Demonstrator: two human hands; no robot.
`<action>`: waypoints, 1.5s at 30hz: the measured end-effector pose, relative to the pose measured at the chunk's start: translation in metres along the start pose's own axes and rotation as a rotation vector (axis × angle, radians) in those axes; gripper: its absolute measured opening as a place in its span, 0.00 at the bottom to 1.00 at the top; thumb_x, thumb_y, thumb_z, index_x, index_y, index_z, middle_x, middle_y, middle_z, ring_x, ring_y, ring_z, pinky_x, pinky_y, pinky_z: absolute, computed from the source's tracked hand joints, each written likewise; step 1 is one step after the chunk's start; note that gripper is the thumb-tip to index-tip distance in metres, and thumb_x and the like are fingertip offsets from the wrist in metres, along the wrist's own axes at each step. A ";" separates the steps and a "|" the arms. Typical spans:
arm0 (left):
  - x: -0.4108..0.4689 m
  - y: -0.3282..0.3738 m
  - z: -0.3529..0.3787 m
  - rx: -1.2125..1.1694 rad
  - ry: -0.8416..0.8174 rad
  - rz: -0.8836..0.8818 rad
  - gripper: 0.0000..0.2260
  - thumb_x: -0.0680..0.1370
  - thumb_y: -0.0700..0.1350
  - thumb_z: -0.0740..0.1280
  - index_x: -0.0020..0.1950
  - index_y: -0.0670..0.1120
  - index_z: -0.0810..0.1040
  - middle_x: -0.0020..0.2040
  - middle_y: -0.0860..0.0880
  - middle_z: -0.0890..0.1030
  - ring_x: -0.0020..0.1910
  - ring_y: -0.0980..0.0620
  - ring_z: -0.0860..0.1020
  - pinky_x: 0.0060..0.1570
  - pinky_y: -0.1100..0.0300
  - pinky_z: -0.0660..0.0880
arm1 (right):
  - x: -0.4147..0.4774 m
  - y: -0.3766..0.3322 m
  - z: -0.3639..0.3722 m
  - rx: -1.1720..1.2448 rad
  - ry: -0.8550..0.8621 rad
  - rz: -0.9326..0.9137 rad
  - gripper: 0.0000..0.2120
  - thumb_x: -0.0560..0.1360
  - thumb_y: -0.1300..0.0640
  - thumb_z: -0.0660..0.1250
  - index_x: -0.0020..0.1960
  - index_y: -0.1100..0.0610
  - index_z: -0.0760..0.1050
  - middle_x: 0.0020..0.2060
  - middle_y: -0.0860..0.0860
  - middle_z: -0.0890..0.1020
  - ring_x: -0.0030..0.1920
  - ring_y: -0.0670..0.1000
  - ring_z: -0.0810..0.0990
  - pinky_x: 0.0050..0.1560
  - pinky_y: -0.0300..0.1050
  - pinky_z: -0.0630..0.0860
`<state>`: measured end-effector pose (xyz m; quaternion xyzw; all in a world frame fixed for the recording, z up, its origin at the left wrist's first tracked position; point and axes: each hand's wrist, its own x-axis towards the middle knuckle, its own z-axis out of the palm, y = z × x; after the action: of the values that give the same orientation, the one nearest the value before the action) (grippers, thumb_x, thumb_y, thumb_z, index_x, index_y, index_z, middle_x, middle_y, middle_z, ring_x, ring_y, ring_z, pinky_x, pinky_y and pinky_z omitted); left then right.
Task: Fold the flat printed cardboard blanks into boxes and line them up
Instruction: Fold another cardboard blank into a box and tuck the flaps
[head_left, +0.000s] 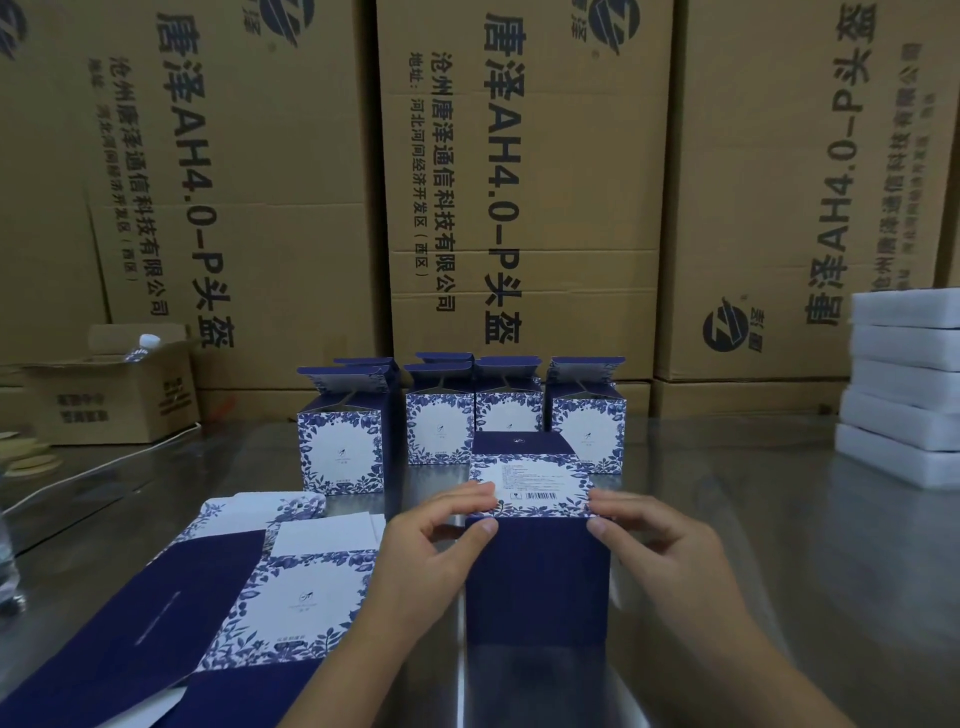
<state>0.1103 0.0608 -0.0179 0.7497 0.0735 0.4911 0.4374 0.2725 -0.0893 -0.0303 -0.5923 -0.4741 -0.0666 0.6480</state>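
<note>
A dark blue box with a blue-and-white floral panel (535, 571) lies in front of me on the shiny metal table (753, 519). My left hand (431, 551) pinches its left upper corner, thumb on the blue face and fingers on the white barcode panel. My right hand (654, 540) pinches the right upper corner the same way. A stack of flat printed blanks (218, 597) lies to the left. Several folded boxes (509, 410) stand in a row behind, tops open, and one more folded box (343, 441) stands nearer at the left.
Tall brown shipping cartons (519, 182) wall off the back. A small open carton (109, 395) with a water bottle (143, 345) sits far left. White foam blocks (904, 384) are stacked at the right edge. A thin cord (104, 462) runs across the table's left side.
</note>
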 end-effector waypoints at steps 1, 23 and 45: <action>0.000 -0.001 0.000 -0.013 0.001 -0.005 0.11 0.72 0.35 0.72 0.44 0.53 0.84 0.50 0.59 0.83 0.56 0.61 0.78 0.51 0.72 0.72 | 0.000 0.001 0.000 0.003 -0.004 0.018 0.10 0.69 0.58 0.74 0.45 0.43 0.84 0.47 0.40 0.84 0.49 0.43 0.82 0.51 0.42 0.77; -0.008 0.007 0.009 0.273 -0.031 0.143 0.09 0.69 0.49 0.72 0.47 0.60 0.80 0.51 0.61 0.78 0.57 0.62 0.74 0.53 0.76 0.65 | -0.006 -0.007 0.007 -0.172 -0.001 -0.114 0.15 0.65 0.57 0.78 0.43 0.43 0.75 0.48 0.41 0.78 0.42 0.46 0.78 0.41 0.33 0.72; -0.007 -0.012 0.008 0.333 -0.168 -0.031 0.29 0.68 0.49 0.76 0.63 0.64 0.67 0.69 0.68 0.62 0.65 0.76 0.58 0.67 0.64 0.62 | -0.014 0.007 0.007 -0.216 -0.141 0.074 0.37 0.67 0.49 0.76 0.69 0.38 0.61 0.63 0.25 0.62 0.62 0.36 0.69 0.57 0.49 0.77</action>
<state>0.1171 0.0598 -0.0321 0.8489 0.1286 0.4012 0.3192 0.2660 -0.0875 -0.0461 -0.6789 -0.4867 -0.0516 0.5474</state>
